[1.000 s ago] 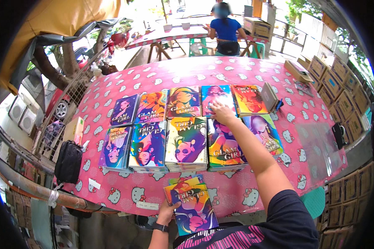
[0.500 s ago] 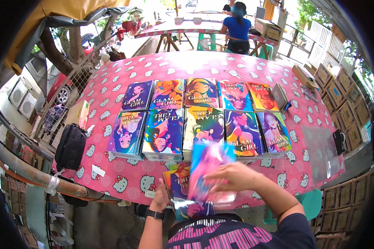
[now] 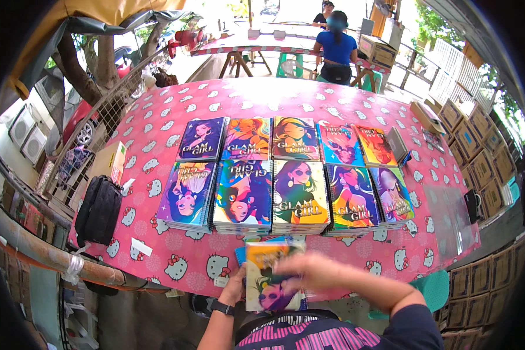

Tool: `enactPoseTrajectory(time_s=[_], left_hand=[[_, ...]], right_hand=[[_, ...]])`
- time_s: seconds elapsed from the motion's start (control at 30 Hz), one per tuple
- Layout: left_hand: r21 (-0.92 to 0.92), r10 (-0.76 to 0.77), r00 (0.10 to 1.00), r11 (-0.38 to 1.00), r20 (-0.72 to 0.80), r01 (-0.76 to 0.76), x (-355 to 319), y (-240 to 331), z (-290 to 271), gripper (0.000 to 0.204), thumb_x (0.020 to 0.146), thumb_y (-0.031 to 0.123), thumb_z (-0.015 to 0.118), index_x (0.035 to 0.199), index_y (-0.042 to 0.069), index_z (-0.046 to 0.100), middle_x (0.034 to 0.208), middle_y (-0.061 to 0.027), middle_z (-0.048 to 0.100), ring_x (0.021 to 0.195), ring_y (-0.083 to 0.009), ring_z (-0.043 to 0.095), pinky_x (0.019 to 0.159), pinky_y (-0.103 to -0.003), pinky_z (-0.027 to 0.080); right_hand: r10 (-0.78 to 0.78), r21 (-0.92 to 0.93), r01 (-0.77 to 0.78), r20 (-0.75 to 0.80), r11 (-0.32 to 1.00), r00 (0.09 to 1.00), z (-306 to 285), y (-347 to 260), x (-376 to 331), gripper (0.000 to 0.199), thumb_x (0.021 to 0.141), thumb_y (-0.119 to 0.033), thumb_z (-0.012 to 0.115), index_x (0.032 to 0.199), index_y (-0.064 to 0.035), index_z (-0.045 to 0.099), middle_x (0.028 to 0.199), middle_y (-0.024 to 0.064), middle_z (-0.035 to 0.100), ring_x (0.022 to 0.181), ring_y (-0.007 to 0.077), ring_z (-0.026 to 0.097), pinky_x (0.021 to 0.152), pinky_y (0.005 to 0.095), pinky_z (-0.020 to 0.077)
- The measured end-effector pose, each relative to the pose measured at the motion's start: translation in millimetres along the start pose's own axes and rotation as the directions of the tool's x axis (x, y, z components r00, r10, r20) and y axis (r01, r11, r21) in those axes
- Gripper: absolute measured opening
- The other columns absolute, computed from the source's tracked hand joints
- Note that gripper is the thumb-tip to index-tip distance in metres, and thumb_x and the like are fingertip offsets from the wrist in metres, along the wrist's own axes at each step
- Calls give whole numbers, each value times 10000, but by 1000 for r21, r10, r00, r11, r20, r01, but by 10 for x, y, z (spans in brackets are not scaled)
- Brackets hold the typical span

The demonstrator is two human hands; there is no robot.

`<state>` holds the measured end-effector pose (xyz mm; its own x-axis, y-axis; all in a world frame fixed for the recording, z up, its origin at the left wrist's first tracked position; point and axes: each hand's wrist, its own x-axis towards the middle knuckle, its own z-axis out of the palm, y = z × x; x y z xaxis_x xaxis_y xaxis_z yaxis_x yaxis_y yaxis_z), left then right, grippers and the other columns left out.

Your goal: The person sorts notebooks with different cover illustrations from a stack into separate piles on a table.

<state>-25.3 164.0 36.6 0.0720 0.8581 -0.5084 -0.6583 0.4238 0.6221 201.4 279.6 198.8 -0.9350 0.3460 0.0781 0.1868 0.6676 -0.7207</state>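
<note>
My left hand (image 3: 234,287) grips the left edge of a small pile of spiral notebooks at the table's near edge. The top one is a yellow notebook (image 3: 268,277) with an illustrated cover; blue covers stick out beneath it. My right hand (image 3: 309,271), smeared by motion, lies over the right side of that notebook, and its fingertips are not clear. Beyond my hands, spiral notebooks stand in two rows of stacks. The front row includes a yellow-covered stack (image 3: 300,195), a blue stack (image 3: 243,192) and a purple stack (image 3: 185,195).
A pink patterned cloth covers the table (image 3: 175,268). A black bag (image 3: 99,210) and a carton (image 3: 108,163) stand at the left. Clear plastic sheets (image 3: 449,219) lie at the right. Cardboard boxes (image 3: 478,163) are piled beyond. A person in blue (image 3: 336,46) is at the far table.
The blurred pink-and-blue notebook under my right hand no longer shows; a yellow one tops the near pile. The yellow middle stack's top cover now faces upright. The view has shifted slightly.
</note>
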Motion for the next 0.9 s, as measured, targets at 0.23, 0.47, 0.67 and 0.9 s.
enactPoseTrajectory(time_s=[0.23,0.47,0.67,0.9], left_hand=[[545,341,921,816,-187,-191,76,-190,169,571,727,246,747,1157,-14,475,1072,-137,594,955,-238,591,836,-360,459],[564,285,958,784,46,-260,94,-281,-1,780,615,80,780,1233,-15,314,1128,-140,511,1034,-250,528,895,-357,433],[-48,149,978,988,145,-144,-514,188,-105,700,843,326,581,1384,40,242,1315,-133,443,1195,-250,465,957,-366,425],[-151,173,981,976,85,-159,-370,404,24,845,821,684,394,1366,42,325,1305,-118,483,1162,-259,498,971,-403,412]], right_hand=[[316,-485,-558,-493,673,810,-1310,1813,1575,783,755,-370,695,1391,-116,316,1487,120,226,1382,301,183,1084,512,223],[143,-599,-551,-591,582,794,-1328,2004,1595,181,864,-233,557,905,-67,617,786,112,640,758,299,634,693,410,511],[-236,-310,66,-552,948,800,-1037,570,817,126,844,-165,587,846,-47,632,707,109,622,606,269,608,544,350,482],[-246,-258,264,103,929,964,250,271,779,371,755,-443,684,902,-102,679,885,39,666,933,203,591,995,495,327]])
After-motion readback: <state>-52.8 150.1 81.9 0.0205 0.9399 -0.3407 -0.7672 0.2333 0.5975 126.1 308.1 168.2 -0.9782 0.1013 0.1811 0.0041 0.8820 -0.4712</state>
